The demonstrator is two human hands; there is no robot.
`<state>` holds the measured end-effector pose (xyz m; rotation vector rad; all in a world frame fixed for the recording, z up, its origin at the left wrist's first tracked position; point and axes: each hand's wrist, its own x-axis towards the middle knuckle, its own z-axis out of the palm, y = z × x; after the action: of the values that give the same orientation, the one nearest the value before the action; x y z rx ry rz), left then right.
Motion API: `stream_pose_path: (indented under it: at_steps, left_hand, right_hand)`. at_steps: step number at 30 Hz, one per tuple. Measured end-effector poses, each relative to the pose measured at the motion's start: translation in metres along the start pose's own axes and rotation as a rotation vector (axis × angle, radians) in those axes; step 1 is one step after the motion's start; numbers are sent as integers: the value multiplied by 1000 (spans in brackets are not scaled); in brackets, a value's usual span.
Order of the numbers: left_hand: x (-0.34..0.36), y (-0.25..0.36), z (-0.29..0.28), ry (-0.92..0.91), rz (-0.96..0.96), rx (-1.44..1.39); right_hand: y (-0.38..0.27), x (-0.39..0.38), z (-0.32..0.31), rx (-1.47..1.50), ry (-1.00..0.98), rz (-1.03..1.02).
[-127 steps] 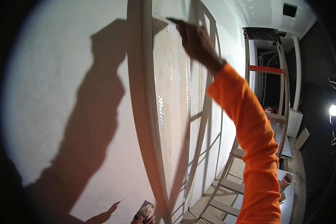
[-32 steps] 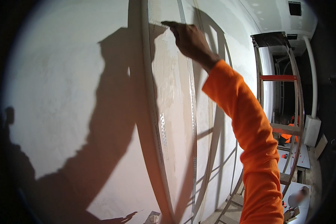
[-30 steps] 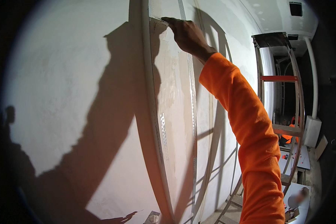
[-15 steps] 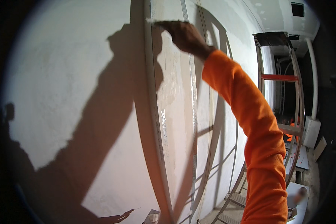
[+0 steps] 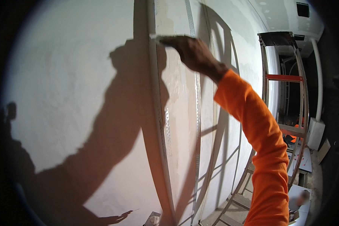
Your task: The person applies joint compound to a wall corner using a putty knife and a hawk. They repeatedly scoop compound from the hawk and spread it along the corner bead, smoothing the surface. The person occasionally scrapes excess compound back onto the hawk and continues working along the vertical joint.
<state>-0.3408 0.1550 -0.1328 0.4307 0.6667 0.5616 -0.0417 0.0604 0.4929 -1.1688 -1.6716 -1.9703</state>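
Observation:
My right hand (image 5: pixel 197 54), in an orange sleeve (image 5: pixel 258 116), reaches up to the wall with its fingers closed around a putty knife (image 5: pixel 158 38). The knife shows nearly edge-on, its pale end at the raised wall edge (image 5: pixel 153 56); most of it is hidden by my fingers. Below the hand, a perforated metal corner strip (image 5: pixel 167 122) shows through patchy beige plaster (image 5: pixel 179 109). A second perforated strip (image 5: pixel 197 101) runs alongside. At the bottom edge is a small board with a pale lump of filler (image 5: pixel 153 219). My left hand is outside the picture.
To the right stands a stepladder (image 5: pixel 284 78) with a red crossbar; metal steps (image 5: pixel 229 218) show lower down. A white pipe (image 5: pixel 317 79) rises behind it. Far below at right, a person (image 5: pixel 301 197) is beside a white panel. My arm's shadow (image 5: pixel 113 101) crosses the wall.
My right hand has moved down along the wall edge with the putty knife, and its shadow has come down too. The small board stays near the bottom edge.

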Motion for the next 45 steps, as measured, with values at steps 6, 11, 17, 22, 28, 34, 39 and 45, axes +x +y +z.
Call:
stream_pose_path:
  at_steps: [6,11,17,22,28,34,39,45]
  left_hand:
    - [-7,-4,-4,-19,29,11]
    - [-13,-3,2,-38,80,25]
    - [-11,0,-1,59,34,-38]
    - [9,1,-19,21,-6,-29]
    - [20,-5,-35,-8,-36,29]
    - [13,-14,-32,-30,23,57]
    - [16,-11,-34,-58,19,57]
    - [12,-6,-31,-23,-54,91]
  right_hand:
    - [7,2,-30,75,-11,99]
    - [49,58,-26,-144,-78,267]
    - [37,21,-4,-38,-95,214]
    - [-51,-51,-10,84,-91,140]
    - [-52,-55,-32,146,-74,158]
    - [-45,-34,11,-172,-128,161]
    - [-98,-74,-27,49,-302,255]
    - [16,-7,-14,-52,-117,357]
